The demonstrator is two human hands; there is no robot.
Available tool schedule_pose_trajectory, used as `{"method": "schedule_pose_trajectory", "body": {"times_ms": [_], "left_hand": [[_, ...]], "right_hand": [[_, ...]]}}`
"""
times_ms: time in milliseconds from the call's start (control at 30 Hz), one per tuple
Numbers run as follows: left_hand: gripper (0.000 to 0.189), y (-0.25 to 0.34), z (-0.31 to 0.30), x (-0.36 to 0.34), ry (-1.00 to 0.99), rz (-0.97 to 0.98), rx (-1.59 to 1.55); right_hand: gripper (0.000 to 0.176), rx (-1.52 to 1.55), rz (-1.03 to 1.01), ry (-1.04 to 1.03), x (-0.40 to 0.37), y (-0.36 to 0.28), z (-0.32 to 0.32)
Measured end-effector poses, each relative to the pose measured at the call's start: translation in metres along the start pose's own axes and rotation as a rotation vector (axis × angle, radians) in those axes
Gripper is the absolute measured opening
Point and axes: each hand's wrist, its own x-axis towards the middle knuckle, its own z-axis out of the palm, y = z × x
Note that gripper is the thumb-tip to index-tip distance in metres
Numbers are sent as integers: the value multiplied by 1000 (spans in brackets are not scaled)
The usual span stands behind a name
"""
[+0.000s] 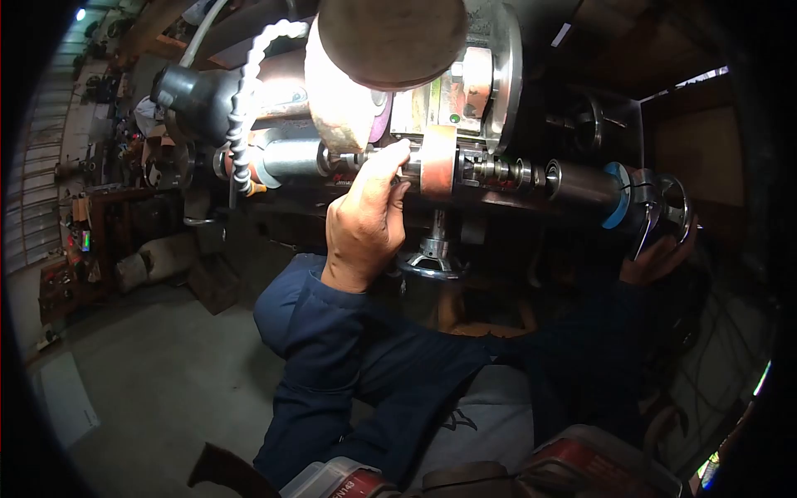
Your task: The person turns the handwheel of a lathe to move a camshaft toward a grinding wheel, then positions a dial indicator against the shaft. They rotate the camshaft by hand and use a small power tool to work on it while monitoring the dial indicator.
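My left hand [365, 220] reaches up to the machine, its fingers closed around part of a slim metal shaft [407, 163]. Just right of the fingertips is a copper-coloured band [438, 162]. The shaft runs on past stepped rings [498, 170] to a metal cylinder [581, 191] with a blue ring [617, 195]. At the far right my right hand [660, 256] is in shadow, its fingers wrapped at a chrome handwheel [674, 203] and lever beside that cylinder. Another bright cylinder [290, 159] stands left of the shaft.
A round housing [392, 37] hangs over the shaft. A white segmented hose [241, 108] curves down at the left, near a black lamp head [195, 100]. A second handwheel [433, 264] sits below the shaft. Plastic boxes [602, 465] lie at the bottom edge.
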Motion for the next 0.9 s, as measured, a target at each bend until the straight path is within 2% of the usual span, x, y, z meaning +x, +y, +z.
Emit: {"method": "schedule_pose_trajectory", "body": {"times_ms": [33, 167, 267, 367, 467, 600, 900], "left_hand": [[46, 0, 0, 0, 3, -5, -8], [46, -4, 0, 0, -11, -26, -22], [46, 2, -1, -3, -45, -106, -46], [48, 3, 0, -2, -71, -139, -41], [48, -6, 8, -2, -39, -53, 31], [47, -6, 14, 3, 5, -33, 21], [50, -7, 21, 8, 7, -59, 51]], "right_hand": [[75, -25, -29, 5, 3, -6, 0], [74, 5, 94, -40, 7, -23, -5], [64, -71, -246, 40, 0, 5, 2], [65, 70, 53, 9, -4, 8, 1], [67, 183, 284, 29, 9, -19, 0], [68, 294, 441, 54, 17, -29, 0], [53, 300, 336, -75, 27, -21, -9]]}}
